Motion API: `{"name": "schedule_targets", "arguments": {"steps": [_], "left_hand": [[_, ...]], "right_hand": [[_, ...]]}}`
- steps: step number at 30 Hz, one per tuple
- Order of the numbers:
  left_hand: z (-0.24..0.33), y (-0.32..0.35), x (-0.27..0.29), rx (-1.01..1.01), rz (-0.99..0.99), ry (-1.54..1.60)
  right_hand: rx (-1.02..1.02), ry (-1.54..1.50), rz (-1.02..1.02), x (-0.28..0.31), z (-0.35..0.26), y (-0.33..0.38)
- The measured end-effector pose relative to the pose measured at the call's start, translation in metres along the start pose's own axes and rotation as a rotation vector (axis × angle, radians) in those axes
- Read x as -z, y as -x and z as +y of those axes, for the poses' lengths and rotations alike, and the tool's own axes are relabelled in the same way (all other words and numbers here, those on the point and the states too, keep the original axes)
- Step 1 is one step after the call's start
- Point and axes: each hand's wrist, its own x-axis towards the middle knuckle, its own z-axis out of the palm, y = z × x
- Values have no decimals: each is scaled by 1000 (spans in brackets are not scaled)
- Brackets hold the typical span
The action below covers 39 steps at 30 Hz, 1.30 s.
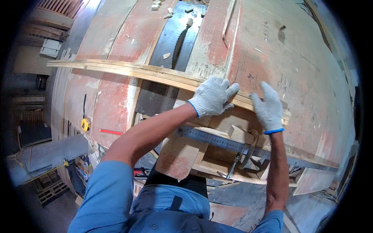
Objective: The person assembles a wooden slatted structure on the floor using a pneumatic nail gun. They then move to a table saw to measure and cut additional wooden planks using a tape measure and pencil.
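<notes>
Several long, thin wooden strips [128,71] lie side by side across the bench, running from the far left to my right hand. My left hand [213,96], in a white knit glove, is over the strips with its fingers toward their far side and its thumb on the near side. Close to the strips' right end is my gloved right hand [269,106], thumb and fingers spread apart. It covers part of the strips, and whether it presses on them I cannot tell.
A toothed saw blade [179,48] stands up through a metal plate [159,57] beyond the strips. Nearer me are a steel ruler [206,135], a clamp [250,149] and a wood block [240,134]. A yellow tape measure [85,124] and red pencil [110,132] lie left.
</notes>
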Motion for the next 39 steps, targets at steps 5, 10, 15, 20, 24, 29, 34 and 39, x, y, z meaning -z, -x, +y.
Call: {"name": "schedule_targets", "arguments": {"steps": [5, 10, 15, 20, 24, 29, 34, 39], "left_hand": [[1, 19, -6, 127, 48, 133], [-3, 29, -16, 116, 48, 159], [3, 30, -13, -18, 169, 24], [6, 34, 3, 21, 38, 48], [-9, 63, 5, -19, 247, 21], [-49, 173, 58, 104, 489, 78], [-124, 403, 114, 581, 553, -211], [-181, 573, 126, 956, 196, -337]], "right_hand": [[91, -113, -173, -38, -79, -10], [129, -191, 11, -54, -92, 10], [76, -231, 68, -14, -109, 31], [-188, -537, 93, 12, -148, 96], [-247, -709, -69, 28, -210, 147], [-109, -643, -325, -26, -294, 183], [328, -516, -305, -125, -400, 183], [619, -142, -245, -196, -459, 165]]}}
